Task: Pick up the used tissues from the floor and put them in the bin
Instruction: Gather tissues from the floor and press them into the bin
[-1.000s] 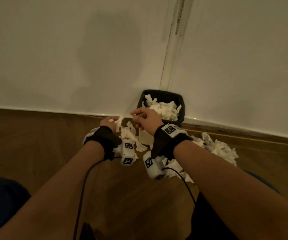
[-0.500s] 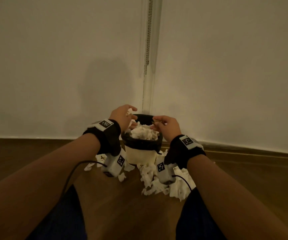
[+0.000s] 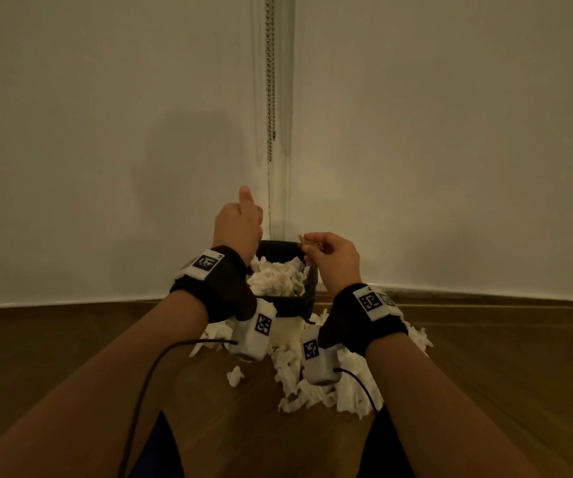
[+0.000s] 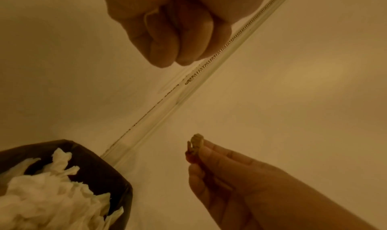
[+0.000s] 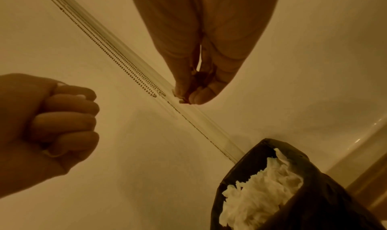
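A bin (image 3: 292,300) with a black liner stands in the wall corner, heaped with white tissues (image 3: 276,277). More crumpled tissues (image 3: 326,391) lie on the floor around its base, mostly in front and to the right. My left hand (image 3: 240,225) is raised above the bin's left rim, curled into a fist with one digit pointing up and nothing visible in it (image 5: 52,126). My right hand (image 3: 333,260) hovers over the bin's right rim and pinches a small brown object (image 4: 195,145) between thumb and fingertips.
A bead chain (image 3: 270,98) hangs down the wall corner just behind the bin. Wooden floor (image 3: 71,339) runs along a pale skirting on both sides. Black cables trail from the wrist cameras, and my knees are at the bottom edge.
Both hands have lifted from the bin's rim. The left hand rose higher and closed into a fist. The right hand now holds a small brown object up over the bin.
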A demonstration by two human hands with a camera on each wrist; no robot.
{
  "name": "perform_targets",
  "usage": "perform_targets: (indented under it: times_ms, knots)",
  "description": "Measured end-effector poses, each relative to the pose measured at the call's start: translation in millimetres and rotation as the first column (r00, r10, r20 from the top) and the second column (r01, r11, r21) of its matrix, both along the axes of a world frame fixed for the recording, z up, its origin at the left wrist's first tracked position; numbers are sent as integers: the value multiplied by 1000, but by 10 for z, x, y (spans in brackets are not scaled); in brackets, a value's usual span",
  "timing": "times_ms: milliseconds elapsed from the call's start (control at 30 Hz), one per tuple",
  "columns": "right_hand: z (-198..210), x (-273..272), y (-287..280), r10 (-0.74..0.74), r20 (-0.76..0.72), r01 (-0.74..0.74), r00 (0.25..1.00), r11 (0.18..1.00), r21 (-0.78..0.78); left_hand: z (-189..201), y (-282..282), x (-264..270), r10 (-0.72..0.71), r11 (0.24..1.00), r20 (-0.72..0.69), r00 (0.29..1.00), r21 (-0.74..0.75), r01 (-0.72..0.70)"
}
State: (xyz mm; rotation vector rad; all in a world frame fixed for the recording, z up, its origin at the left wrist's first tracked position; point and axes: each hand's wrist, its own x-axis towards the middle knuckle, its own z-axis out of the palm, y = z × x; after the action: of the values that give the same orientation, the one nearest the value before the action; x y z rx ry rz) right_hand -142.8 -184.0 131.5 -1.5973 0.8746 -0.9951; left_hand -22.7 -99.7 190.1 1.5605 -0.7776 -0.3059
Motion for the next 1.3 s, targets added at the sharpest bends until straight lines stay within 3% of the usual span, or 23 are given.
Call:
perform_targets:
  times_ms: [100,167,267,333,433,667,767,833,867,967,1067,1100,1167,1300]
  knots:
    - [-20,61,-26,-20,1,20,1000,1000,-15,-125,-97,-23,-17,1000,-19,1000,-6,17]
    - [-34,98,-43,-20,-18,20,1000,1000,-24,-195,-134,-32,-102,994,-76,992,16,104]
    - [-65,144,-68,-18,-72,13,997,998,-68,-258,-175,36,-217,959,-28,976,180,219]
    - [-93,182,-88,-20,-99,10,995,995,-97,-271,-177,130,-230,959,-15,973,166,229]
    - [-152,261,-149,-17,-154,0,988,994,-110,-375,-140,305,-191,975,-20,981,116,192]
    - [-400,435,-341,-17,-291,-24,957,991,-135,-637,-366,567,74,988,-106,992,139,-59]
    - [-531,522,-423,-49,-269,23,962,995,-99,-802,-504,647,81,969,-102,992,239,-54]
    - [-619,580,-488,-68,-281,49,957,996,-76,-949,-587,720,64,956,-213,975,293,1]
    - [-661,608,-523,-75,-310,53,948,995,-80,-1025,-627,773,45,944,-242,969,327,38]
    - [-772,700,-616,-80,-390,43,917,994,-104,-1195,-697,871,-24,819,-116,993,568,87]
    - [-859,781,-662,-75,-421,30,904,993,-114,-1237,-753,906,-37,688,72,997,725,-26]
    - [-879,801,-674,-70,-429,22,900,993,-115,-1214,-784,893,-49,684,102,994,728,-41]
    - [-898,836,-682,-47,-450,-3,892,994,-108,-1236,-885,905,-63,715,116,991,698,-36]
    - [-868,909,-675,71,-529,-116,846,992,-54,-1408,-966,910,77,856,-38,996,514,-47]
